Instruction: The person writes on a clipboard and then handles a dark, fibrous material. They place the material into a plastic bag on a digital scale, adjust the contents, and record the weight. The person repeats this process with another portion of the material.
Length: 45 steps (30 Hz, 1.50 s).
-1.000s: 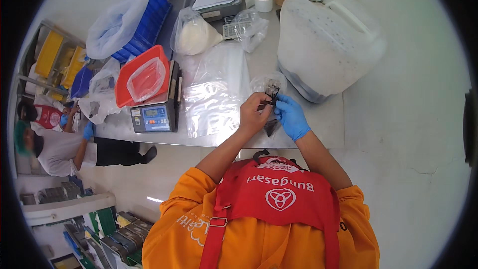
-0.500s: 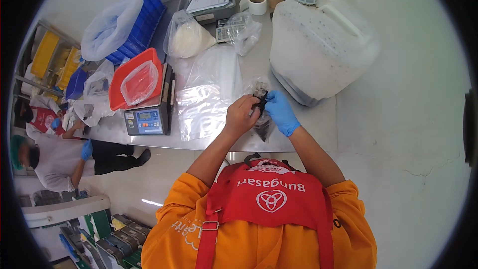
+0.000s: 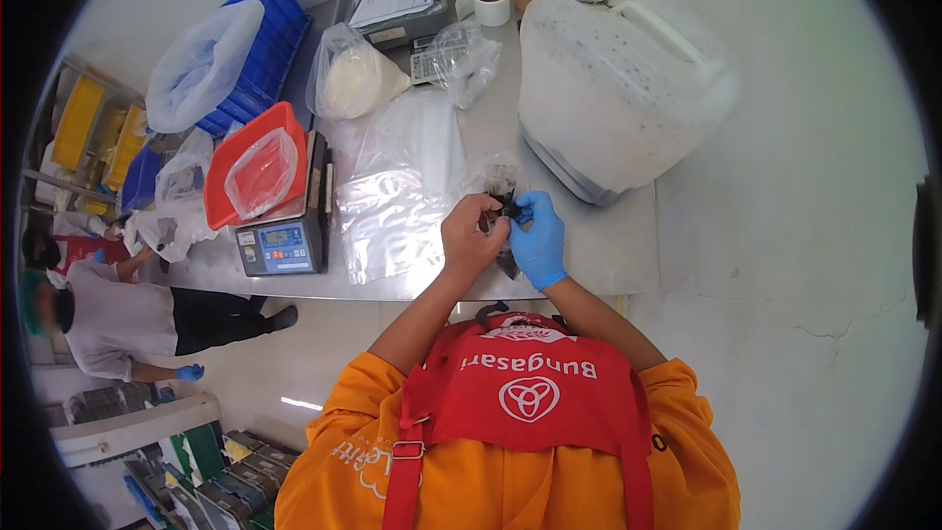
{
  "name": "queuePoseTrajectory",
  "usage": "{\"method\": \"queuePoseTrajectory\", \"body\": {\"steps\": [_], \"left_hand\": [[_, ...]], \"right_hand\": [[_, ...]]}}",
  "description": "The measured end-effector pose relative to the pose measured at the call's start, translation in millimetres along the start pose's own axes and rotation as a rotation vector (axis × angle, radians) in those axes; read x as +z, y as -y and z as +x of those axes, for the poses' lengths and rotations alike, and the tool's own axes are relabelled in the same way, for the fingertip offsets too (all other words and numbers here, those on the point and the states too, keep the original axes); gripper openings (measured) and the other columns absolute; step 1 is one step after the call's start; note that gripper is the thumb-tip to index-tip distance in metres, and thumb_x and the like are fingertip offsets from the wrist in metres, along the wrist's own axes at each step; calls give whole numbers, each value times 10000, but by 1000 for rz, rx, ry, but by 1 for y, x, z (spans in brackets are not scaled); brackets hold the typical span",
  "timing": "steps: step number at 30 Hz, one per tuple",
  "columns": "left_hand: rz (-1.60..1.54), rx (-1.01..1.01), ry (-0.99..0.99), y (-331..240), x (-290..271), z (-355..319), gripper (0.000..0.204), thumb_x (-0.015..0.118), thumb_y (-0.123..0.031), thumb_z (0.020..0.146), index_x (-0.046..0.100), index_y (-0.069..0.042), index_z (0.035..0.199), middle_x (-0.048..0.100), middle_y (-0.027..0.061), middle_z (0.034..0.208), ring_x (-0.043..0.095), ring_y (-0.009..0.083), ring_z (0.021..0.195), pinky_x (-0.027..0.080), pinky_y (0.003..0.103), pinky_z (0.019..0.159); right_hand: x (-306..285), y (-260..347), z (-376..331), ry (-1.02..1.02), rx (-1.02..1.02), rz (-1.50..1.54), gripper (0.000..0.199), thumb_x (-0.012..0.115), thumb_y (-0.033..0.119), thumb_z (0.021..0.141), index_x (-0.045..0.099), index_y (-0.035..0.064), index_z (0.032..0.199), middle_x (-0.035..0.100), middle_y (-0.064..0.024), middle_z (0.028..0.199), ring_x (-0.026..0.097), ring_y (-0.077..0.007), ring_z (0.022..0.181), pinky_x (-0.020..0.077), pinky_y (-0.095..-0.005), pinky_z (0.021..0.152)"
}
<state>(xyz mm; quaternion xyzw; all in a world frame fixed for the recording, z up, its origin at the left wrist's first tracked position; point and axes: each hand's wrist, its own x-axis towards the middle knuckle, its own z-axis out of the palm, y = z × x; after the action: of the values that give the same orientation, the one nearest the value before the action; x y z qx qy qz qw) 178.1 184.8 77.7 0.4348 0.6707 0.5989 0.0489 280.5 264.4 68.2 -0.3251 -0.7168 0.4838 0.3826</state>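
Observation:
Near the front edge of the metal table, a clear plastic bag with dark contents (image 3: 498,175) is pinched between my two hands. My left hand (image 3: 473,238), bare, has its fingers closed on the bag from the left. From the other side my right hand (image 3: 539,243), in a blue glove, grips it with bent fingers. The fingertips meet over the dark middle of the bag and hide part of it. Flat clear plastic bags (image 3: 392,226) lie just left of my left hand.
Left stands a digital scale (image 3: 283,247) bearing a red tray (image 3: 218,186), with a lined blue crate (image 3: 270,49) behind. A large whitish jug (image 3: 618,88) stands right. Farther back are a bag of pale powder (image 3: 358,88), a calculator (image 3: 424,67) and a tape roll (image 3: 491,6). Two people work at left.
My hands have drawn closer together around the bag, the right fingers now curled in beside the left. At left, a co-worker's gloved hand has dropped lower. The whole view has shifted slightly.

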Motion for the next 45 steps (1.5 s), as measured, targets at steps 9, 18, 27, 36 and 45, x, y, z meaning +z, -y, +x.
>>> {"method": "queuePoseTrajectory", "body": {"steps": [9,18,27,36,45], "left_hand": [[-260,-91,67,14,-10,-10,293,725,69,736,632,8,1007,662,111,987,685,176,832,575,268,725],[103,311,207,6,-20,15,282,709,7,717,630,-4,987,650,139,1044,679,295,829,560,335,689],[149,300,356,-12,-31,29,235,660,-5,702,574,11,921,597,140,905,622,276,683,512,338,596],[148,124,265,-16,-23,12,226,701,-34,738,559,-15,912,550,101,750,583,187,573,466,304,530],[97,162,197,-10,-18,0,303,762,-5,722,581,-32,964,615,84,800,604,142,577,493,261,544]], "right_hand": [[-5,-8,1,41,-102,-54,297,700,50,757,504,45,979,643,-139,804,666,-293,726,521,-383,658],[-12,-7,8,66,-137,-91,286,717,72,756,512,44,953,662,-145,788,679,-302,712,526,-390,643],[-16,-11,3,57,-217,-128,184,713,64,767,620,58,926,683,-114,808,683,-260,684,535,-355,625],[-13,-7,2,-47,-506,-216,224,698,43,759,638,81,972,679,-111,885,665,-303,722,529,-365,617],[-13,-13,0,-22,-462,-240,227,661,26,756,637,81,975,644,-117,817,627,-299,643,509,-390,571]]}}
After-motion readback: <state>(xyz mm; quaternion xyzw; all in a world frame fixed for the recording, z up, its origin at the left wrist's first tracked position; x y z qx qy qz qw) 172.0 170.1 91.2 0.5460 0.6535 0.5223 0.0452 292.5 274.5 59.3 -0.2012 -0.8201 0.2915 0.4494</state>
